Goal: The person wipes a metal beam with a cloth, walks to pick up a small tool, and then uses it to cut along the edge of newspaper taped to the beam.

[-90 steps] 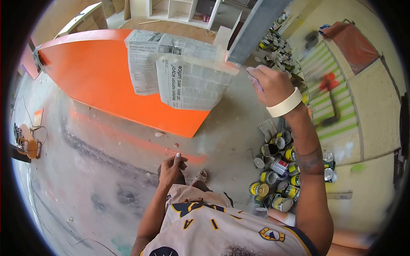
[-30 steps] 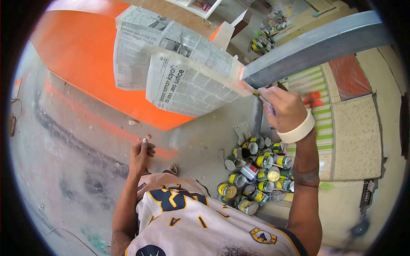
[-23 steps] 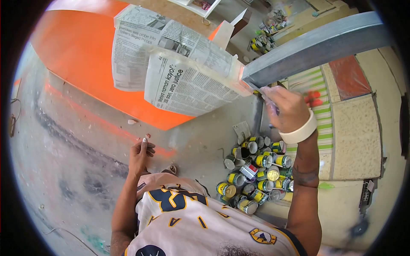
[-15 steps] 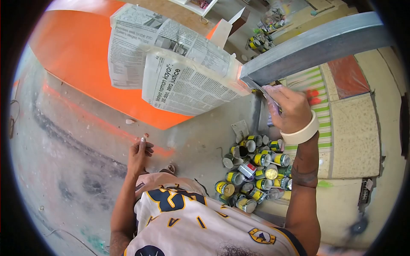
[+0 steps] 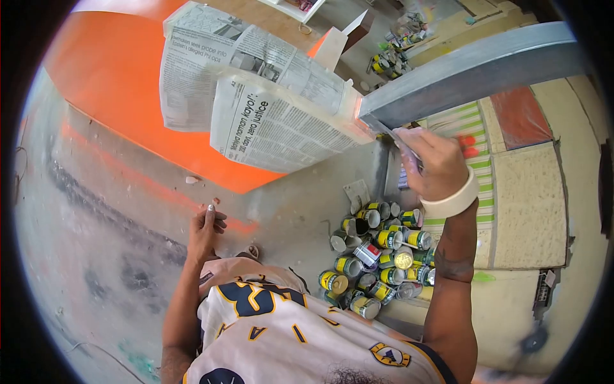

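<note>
My right hand is raised to the lower end of a long grey painted panel, with its fingers closed on a small thin object that I cannot make out. A roll of cream masking tape sits around that wrist like a bracelet. Sheets of newspaper are taped to the grey panel's end and hang over an orange board. My left hand hangs by my side above the floor, its fingers loosely curled and holding nothing.
Several yellow-labelled paint cans cluster on the concrete floor below my right arm, with more cans farther back. A wall with green stripes and textured sample patches is at the right. White shelving stands at the top.
The view has swung since 3 s ago, so the grey panel now runs across the upper right. Over the last second my right hand has crept slightly up along the panel's end, and my left hand has stayed hanging.
</note>
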A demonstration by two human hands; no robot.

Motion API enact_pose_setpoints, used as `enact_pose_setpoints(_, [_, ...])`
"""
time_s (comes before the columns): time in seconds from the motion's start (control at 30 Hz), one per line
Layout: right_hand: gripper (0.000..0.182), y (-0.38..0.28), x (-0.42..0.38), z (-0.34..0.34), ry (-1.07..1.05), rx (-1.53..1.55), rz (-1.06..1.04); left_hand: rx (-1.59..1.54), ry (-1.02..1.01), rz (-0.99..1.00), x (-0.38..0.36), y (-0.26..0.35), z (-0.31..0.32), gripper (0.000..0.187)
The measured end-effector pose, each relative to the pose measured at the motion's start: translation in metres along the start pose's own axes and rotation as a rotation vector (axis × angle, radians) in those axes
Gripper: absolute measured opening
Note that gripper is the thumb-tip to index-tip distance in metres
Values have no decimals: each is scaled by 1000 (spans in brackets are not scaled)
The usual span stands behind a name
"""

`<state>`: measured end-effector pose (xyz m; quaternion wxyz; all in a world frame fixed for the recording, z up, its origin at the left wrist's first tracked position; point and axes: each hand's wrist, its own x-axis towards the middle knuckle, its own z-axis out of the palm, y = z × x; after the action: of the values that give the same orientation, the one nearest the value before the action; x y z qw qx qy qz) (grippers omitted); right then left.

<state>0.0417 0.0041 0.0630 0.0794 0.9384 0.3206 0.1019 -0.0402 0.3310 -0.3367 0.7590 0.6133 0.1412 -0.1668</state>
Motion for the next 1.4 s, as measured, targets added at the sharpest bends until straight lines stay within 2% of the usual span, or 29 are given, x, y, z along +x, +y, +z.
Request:
enact_pose_setpoints(0.3, [37, 4, -2, 14, -41, -1, -70, -1, -5, 8, -1, 1, -1, 50])
enact_pose_setpoints(0.4, [36, -1, -3, 2, -27, -29, 2, -11, -6, 10, 1, 3, -1, 50])
enact_pose_setpoints(0.5, [38, 1, -1, 11, -49, -8, -62, -7, -5, -9, -2, 2, -1, 50])
enact_pose_setpoints(0.8, [44, -5, -5, 11, -19, -67, -22, -8, 17, -25, -1, 3, 0, 50])
enact_pose_setpoints(1.4, [42, -1, -1, 9, 7, -38, -50, 11, 20, 0, -5, -3, -13, 51])
